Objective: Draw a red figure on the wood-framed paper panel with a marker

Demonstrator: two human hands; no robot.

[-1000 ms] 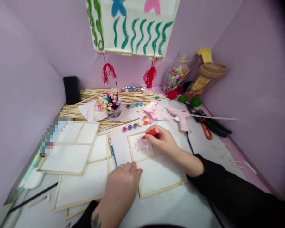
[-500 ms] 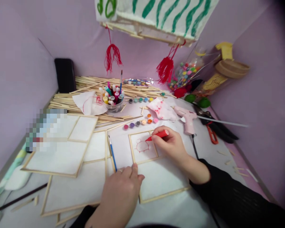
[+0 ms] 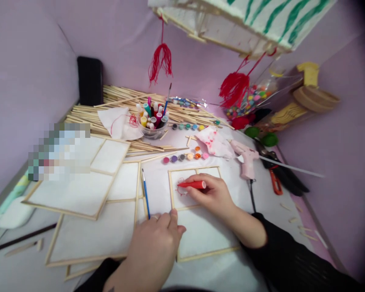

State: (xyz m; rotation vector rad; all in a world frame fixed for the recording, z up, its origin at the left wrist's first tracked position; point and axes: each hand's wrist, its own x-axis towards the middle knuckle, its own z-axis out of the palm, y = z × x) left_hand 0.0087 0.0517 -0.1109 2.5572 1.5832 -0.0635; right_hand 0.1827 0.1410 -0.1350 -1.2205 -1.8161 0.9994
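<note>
The right sleeve [image 3: 292,255] is black and long; its cuff [image 3: 255,233] stops short of the right hand [image 3: 211,192], leaving the wrist bare; fine, faint lighter lines show in rows on the cloth over the forearm; the left sleeve [image 3: 99,275] is black too, with only a small piece in view at the lower edge; a thin, pale ring [image 3: 154,218] circles a finger of the left hand [image 3: 153,245]; a small dark mark [image 3: 111,289] shows near that wrist, cut off by the lower edge.
</note>
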